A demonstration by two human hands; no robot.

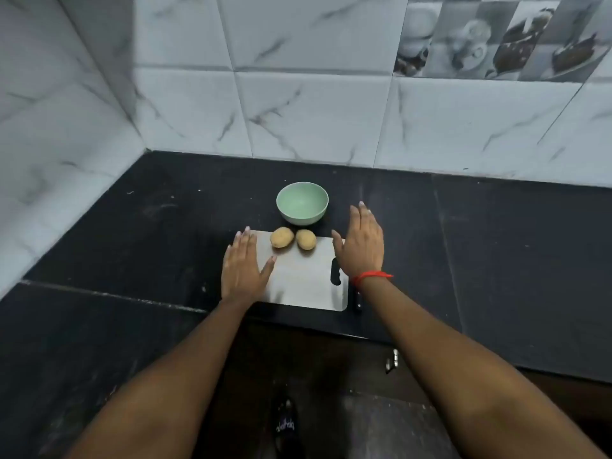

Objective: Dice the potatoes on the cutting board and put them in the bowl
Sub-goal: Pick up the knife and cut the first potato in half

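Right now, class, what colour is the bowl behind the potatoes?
Pale green; the bowl shows best in the head view.

No legible text (shoe [285, 425] lettering blurred)

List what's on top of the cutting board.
Two whole potatoes sit at the far edge of the cutting board. The left hand and right hand hide its sides; anything beneath is unseen.

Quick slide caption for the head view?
Left hand and right hand open over the cutting board; two whole potatoes at its far edge, green bowl just beyond.
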